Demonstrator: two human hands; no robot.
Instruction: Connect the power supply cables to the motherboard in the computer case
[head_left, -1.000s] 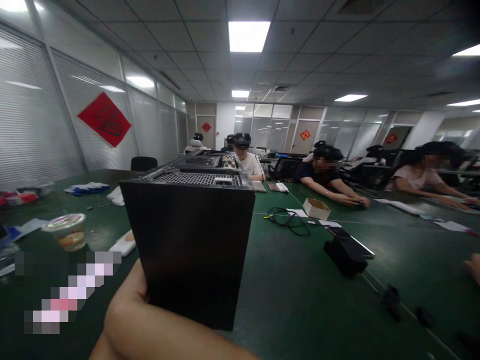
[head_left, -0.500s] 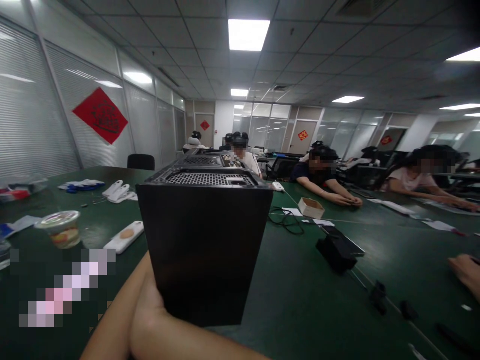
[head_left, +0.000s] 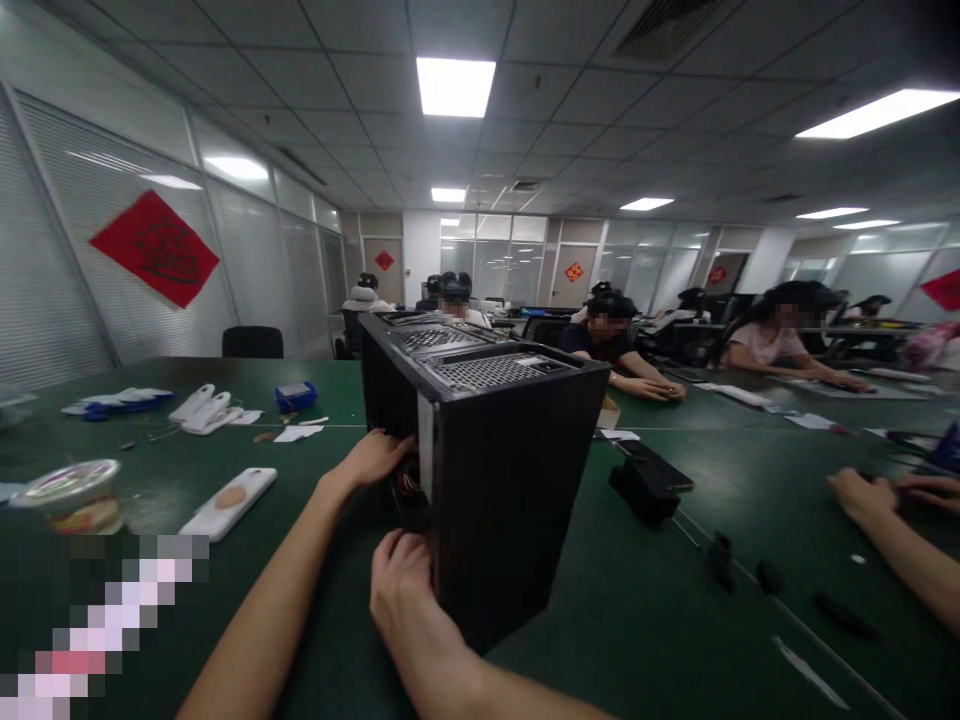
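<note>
A tall black computer case [head_left: 510,510] stands on the green table in front of me, its open side turned to the left. Perforated grilles mark its top face, and some cables [head_left: 409,482] show inside the opening. My left hand [head_left: 373,458] reaches to that opening; its fingertips are hidden at the case, so what they touch cannot be made out. Lower and nearer, my right hand [head_left: 409,585] has curled fingers around the case's lower near edge.
Left of the case lie a white phone [head_left: 231,503], a lidded plastic cup [head_left: 71,495], white clips [head_left: 204,410] and a small blue box [head_left: 295,396]. A black stand [head_left: 645,490] sits to the right. Another person's hands [head_left: 862,497] are at the right edge; co-workers sit beyond.
The case has turned, so its open left side now shows, and it appears farther right as my view shifted. Both my hands have come into sight at that side.
</note>
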